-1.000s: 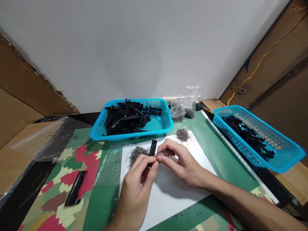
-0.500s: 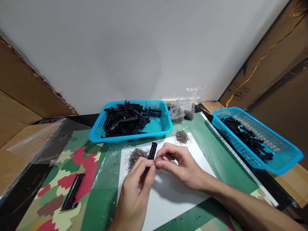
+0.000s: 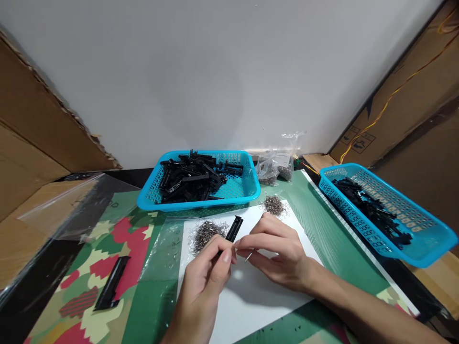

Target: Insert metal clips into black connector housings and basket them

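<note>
Low in the middle, my left hand [image 3: 206, 279] is closed round a narrow black plastic part [image 3: 234, 229], whose far end sticks up past the fingers. My right hand [image 3: 276, 248] is beside it, fingertips touching or nearly touching the part. A thin metal pin-like tool [image 3: 250, 256] shows between its fingers, pointing down to the left. Beneath both hands is a white sheet [image 3: 261, 306]. A larger pile of small metal springs or clips [image 3: 206, 234] sits behind my left hand, and a smaller pile [image 3: 273, 205] behind my right. My fingers hide the near end of the part.
A blue basket [image 3: 201, 206] full of black parts stands behind the sheet. Another blue basket [image 3: 423, 224] with black parts is at the right. Clear bags [image 3: 278, 167] lie between them. One longer black piece [image 3: 112, 283] rests on the patterned cover at the left.
The tool in my right hand has swung from nearly level to pointing downward, and that hand's fingers have shifted. The black part leans more to the right. The camera view has moved slightly.
</note>
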The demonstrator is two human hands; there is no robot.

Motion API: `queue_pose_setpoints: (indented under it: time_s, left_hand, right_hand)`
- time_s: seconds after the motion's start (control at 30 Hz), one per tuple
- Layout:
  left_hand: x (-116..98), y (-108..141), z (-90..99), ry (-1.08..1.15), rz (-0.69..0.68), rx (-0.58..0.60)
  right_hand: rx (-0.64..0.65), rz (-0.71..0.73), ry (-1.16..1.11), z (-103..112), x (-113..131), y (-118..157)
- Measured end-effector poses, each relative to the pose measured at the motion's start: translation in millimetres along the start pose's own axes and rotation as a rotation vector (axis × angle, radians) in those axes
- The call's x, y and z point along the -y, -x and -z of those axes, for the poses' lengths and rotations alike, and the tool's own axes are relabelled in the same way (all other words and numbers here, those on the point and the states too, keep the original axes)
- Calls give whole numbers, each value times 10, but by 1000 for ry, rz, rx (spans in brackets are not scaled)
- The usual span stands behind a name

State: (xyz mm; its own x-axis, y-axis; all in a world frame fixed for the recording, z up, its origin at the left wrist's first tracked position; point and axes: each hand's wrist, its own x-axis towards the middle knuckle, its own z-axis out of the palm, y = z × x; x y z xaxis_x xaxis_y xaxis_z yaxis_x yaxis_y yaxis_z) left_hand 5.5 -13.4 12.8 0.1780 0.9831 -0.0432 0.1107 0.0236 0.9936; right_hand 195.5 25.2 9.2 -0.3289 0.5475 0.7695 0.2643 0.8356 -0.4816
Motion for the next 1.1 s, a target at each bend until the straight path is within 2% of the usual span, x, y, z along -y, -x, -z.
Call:
queue_pose_setpoints:
  time_s: [0.23, 0.47, 0.7, 0.8, 0.9, 1.0, 1.1]
  left_hand:
    - [-37, 9, -12, -3, 42, -19]
    - [-16, 13, -20, -15, 48, -9]
    - [4, -7, -5, -62, 26, 2]
    - [-6, -5, -7, -82, 7, -2]
    - [15, 2, -21, -59, 4, -44]
    - [27, 12, -50, 20, 13, -166]
    - [21, 23, -70, 75, -4, -206]
  right_hand:
    - [48, 230, 276, 35, 0, 27]
    - [85, 373, 386, 56, -70, 66]
    - [122, 395, 420, 50, -86, 94]
    - [85, 322, 360, 37, -49, 64]
    - [-2, 92, 190, 11, 5, 25]
    - [-58, -116, 54, -15, 65, 5]
    - [-65, -170, 17, -30, 124, 6]
